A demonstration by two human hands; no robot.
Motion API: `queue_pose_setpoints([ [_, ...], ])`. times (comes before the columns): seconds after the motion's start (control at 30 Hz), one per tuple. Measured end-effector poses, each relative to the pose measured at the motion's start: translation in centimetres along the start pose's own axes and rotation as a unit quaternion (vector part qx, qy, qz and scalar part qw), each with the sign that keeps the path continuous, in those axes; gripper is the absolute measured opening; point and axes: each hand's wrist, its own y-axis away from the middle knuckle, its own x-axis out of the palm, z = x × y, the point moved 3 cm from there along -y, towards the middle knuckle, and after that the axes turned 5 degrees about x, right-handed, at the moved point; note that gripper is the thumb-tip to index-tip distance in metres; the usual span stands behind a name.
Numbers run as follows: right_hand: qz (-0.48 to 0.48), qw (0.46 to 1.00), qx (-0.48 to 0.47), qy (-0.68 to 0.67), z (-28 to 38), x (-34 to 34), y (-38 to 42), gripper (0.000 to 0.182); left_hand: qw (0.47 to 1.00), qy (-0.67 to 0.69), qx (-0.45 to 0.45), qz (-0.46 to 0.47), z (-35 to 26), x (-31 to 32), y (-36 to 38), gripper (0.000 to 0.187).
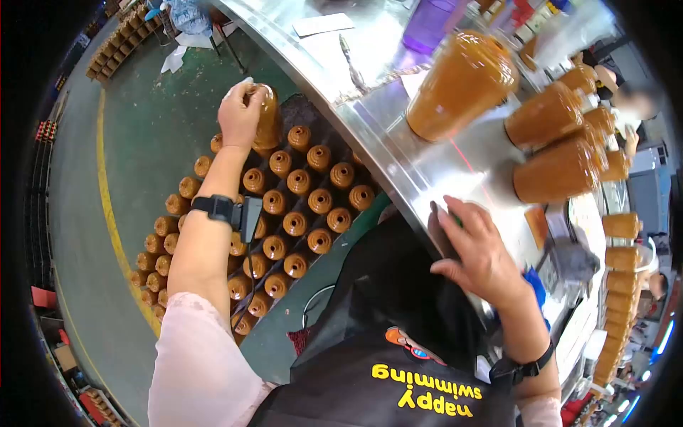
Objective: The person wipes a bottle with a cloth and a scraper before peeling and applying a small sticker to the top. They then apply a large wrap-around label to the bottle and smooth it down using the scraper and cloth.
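My left hand (240,114) reaches out over the floor at the upper left, its fingers closed on the top of a glossy brown jar (267,124). That jar stands upright at the far end of many similar brown jars (294,223) grouped in rows on the floor. My right hand (478,245) hovers at the near edge of the metal table (398,153), fingers apart, with a small dark thing by the fingertips that I cannot make out. Beyond it a large brown jar (462,85) stands on the table.
More brown jars (556,171) stand at the table's right. A purple container (430,25), a pen-like tool (349,60) and white paper (323,25) lie toward the back. A person (633,107) is at the far right. A yellow line (107,192) crosses the green floor.
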Motion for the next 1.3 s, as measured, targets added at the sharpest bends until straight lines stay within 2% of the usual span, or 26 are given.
queue_pose_setpoints([
  [0.07,0.022,0.999,0.012,0.028,0.5,0.7,-1.2,0.072,0.987,-0.146,0.061,0.001,4.7,3.6,-0.8,0.035],
  [0.2,0.015,0.998,0.019,0.054,0.2,1.7,-2.0,0.071,0.972,-0.228,-0.019,0.049,8.8,8.4,-1.1,0.037],
  [0.3,0.006,1.0,0.008,0.03,-0.5,2.0,-2.3,0.063,0.971,-0.221,-0.042,0.082,14.6,13.2,-0.7,0.037],
  [0.47,0.015,0.999,0.014,0.026,-1.2,2.6,-1.7,0.057,0.97,-0.183,-0.056,0.151,20.2,18.3,0.6,0.029],
  [0.5,0.014,1.0,0.014,0.02,-1.3,2.6,-1.8,0.053,0.984,-0.093,-0.096,0.115,20.4,18.8,1.1,0.026],
  [0.57,0.017,1.0,0.018,0.02,-1.4,2.7,-1.6,0.048,0.967,-0.163,-0.125,0.151,26.8,23.5,2.7,0.024],
  [0.6,0.025,0.999,0.03,0.026,-1.4,2.8,-1.3,0.043,0.963,-0.163,-0.136,0.168,27.1,24.2,3.3,0.024],
  [0.63,0.002,1.0,-0.003,0.007,-1.0,2.5,-2.2,0.043,0.96,-0.16,-0.142,0.18,27.2,24.7,3.9,0.025],
  [0.7,0.013,1.0,-0.001,0.004,-1.0,2.8,-2.0,0.028,0.955,-0.156,-0.148,0.203,27.7,25.7,5.0,0.027],
  [0.77,0.007,1.0,0.019,-0.007,-1.9,2.7,-1.5,0.041,0.953,-0.145,-0.152,0.217,28.8,26.9,6.2,0.029],
  [0.87,0.025,0.999,0.02,-0.003,-1.9,2.1,-2.8,0.048,0.959,-0.103,-0.145,0.222,28.8,27.6,7.1,0.032],
  [0.93,0.037,0.999,0.029,-0.01,-2.0,1.5,-3.0,0.053,0.966,-0.038,-0.154,0.206,27.4,27.2,7.3,0.034],
  [1.0,0.021,0.999,0.04,-0.023,-1.8,1.7,-2.6,0.058,0.962,0.092,-0.2,0.16,25.7,25.4,7.6,0.036],
  [1.03,0.014,0.999,0.036,-0.026,-1.8,1.7,-2.5,0.063,0.933,0.234,-0.25,0.115,23.8,23.7,7.6,0.037],
  [1.07,0.022,0.999,0.032,-0.025,-1.6,1.8,-2.3,0.066,0.873,0.38,-0.298,0.067,23.7,22.6,7.9,0.038],
  [1.1,0.031,0.999,0.027,-0.022,-1.5,1.7,-2.0,0.07,0.82,0.485,-0.303,0.028,21.1,20.5,7.6,0.039],
  [1.13,0.033,0.999,0.03,-0.005,-1.3,1.7,-1.9,0.07,0.808,0.526,-0.266,0.013,18.7,18.2,6.9,0.04],
  [1.2,0.033,0.999,0.033,0.019,-0.7,1.9,-1.4,0.069,0.922,0.377,-0.087,-0.015,2.4,9.9,3.8,0.037],
  [1.23,0.027,0.999,0.028,0.016,-1.1,1.7,-0.7,0.067,0.955,0.292,-0.008,-0.05,-5.9,5.7,2.4,0.035],
  [1.3,0.021,1.0,0.006,0.008,-0.8,1.5,0.0,0.061,0.895,0.442,0.033,-0.05,-12.0,2.1,2.6,0.04],
])
